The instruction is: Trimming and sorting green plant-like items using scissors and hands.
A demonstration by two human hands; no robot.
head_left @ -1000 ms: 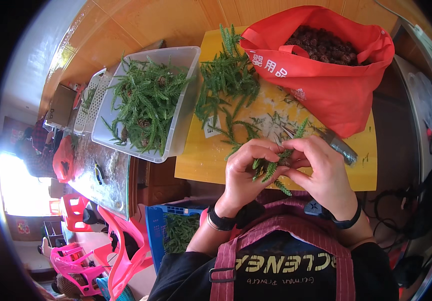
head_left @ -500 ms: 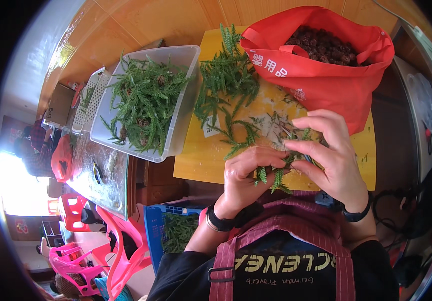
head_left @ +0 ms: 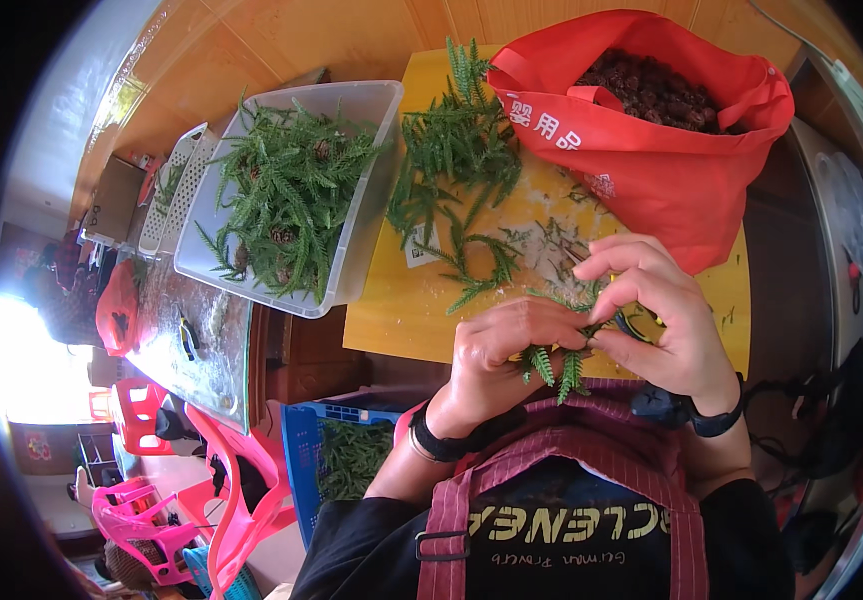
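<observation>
Wood-panelled wall (head_left: 371, 40) rises behind a yellow surface (head_left: 401, 325). Toward its far right stands a red bag (head_left: 671, 185) of brown cones (head_left: 651, 90); by its left edge, a clear tub (head_left: 362, 230) holds green sprigs (head_left: 301, 190). Near the front edge, the left hand (head_left: 513, 345) is clamped on a small leafy piece (head_left: 571, 374); the right hand (head_left: 663, 310) curls beside it, its grip hidden.

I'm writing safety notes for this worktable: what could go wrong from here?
The green sprigs pinched in the left hand might slip if its grip loosens. The open red bag, loaded with brown cones, could spill if the nearby right hand knocks it. Greenery piled in the clear bin may drop out if bumped.
</observation>
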